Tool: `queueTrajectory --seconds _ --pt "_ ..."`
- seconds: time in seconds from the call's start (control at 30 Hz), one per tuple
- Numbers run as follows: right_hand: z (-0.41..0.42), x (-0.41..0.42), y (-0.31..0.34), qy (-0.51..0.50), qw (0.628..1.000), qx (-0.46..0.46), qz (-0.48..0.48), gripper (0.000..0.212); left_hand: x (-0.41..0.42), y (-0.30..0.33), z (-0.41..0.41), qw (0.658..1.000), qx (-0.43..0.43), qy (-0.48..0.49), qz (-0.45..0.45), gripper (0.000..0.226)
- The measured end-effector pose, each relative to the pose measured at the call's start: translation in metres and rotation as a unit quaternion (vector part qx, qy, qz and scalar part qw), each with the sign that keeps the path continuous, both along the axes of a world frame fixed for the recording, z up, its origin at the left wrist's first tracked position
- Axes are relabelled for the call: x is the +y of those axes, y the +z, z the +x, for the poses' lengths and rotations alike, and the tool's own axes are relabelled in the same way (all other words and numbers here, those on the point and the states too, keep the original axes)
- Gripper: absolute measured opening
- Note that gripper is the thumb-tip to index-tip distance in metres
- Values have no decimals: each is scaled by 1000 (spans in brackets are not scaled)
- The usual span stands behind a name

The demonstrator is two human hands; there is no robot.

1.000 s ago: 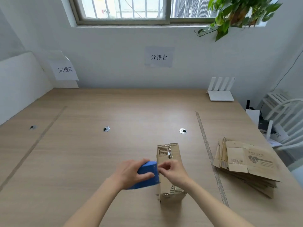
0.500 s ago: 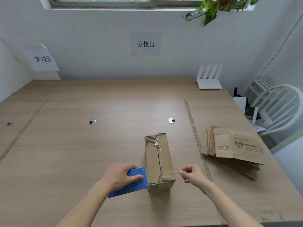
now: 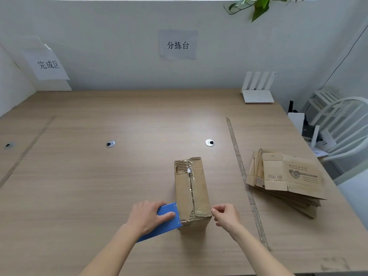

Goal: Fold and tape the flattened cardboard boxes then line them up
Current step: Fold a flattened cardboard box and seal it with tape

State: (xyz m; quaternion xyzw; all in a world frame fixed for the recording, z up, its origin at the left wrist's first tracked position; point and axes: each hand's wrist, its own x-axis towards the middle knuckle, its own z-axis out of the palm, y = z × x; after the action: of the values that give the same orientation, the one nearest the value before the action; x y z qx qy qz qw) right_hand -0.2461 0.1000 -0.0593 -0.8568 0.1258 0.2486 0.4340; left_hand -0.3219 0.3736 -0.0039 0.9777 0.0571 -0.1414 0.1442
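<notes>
Count, left to right: two paper signs on the wall, one at the left (image 3: 48, 64) and one at centre (image 3: 177, 45); three round grommets in the table (image 3: 83, 176), at far left (image 3: 8, 145), at left of centre (image 3: 110, 143) and at right of centre (image 3: 209, 142); one blue tape dispenser (image 3: 166, 221); one folded cardboard box (image 3: 191, 188); one strip of old tape (image 3: 246, 182) running down the table top; one stack of flattened boxes (image 3: 284, 180), number of sheets not countable; one white router (image 3: 258, 88) at the far edge; one white chair (image 3: 342, 124) at the right.

Position: the folded box stands near the table's front edge, long side pointing away from me, between my two hands. Its top seam carries clear tape. The flattened stack lies well apart to its right, beyond the tape strip.

Grip: my left hand (image 3: 148, 216) lies on the dispenser, fingers curled over its top and thumb along its near side, holding its front edge against the box's left near corner. My right hand (image 3: 226, 215) is just beside the box's right near corner, thumb and forefinger pinched together; I cannot tell whether tape is between them.
</notes>
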Motion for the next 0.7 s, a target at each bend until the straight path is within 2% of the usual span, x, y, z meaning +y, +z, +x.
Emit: queueTrajectory --seconds 0.1,0.13,0.2,0.27,0.33,0.4,0.5,0.6,0.7 --pt "0 3 8 37 993 -11 -115 66 1 -1 2 1000 4 1 4 51" --pt "0 5 14 38 989 -44 -138 74 2 -1 2 1000 6 0 6 52" --pt "-3 19 25 59 979 -159 -111 71 3 0 3 1000 6 -6 3 54" --pt "-10 44 31 114 971 -206 -53 74 1 0 4 1000 7 -8 -3 55" --pt "-21 63 27 178 969 -160 -66 91 -1 -1 4 1000 7 -7 -5 56" --pt "-28 67 16 233 951 -141 -146 100 1 0 2 1000 6 -6 -7 58" --pt "-27 63 12 260 939 -138 -178 99 17 5 -1 999 34 -10 -20 57" --pt "-26 65 13 272 939 -119 -174 98 44 13 -7 997 71 -19 16 55" --pt "-25 67 14 273 937 -125 -177 99 55 17 -7 997 61 -21 50 52"
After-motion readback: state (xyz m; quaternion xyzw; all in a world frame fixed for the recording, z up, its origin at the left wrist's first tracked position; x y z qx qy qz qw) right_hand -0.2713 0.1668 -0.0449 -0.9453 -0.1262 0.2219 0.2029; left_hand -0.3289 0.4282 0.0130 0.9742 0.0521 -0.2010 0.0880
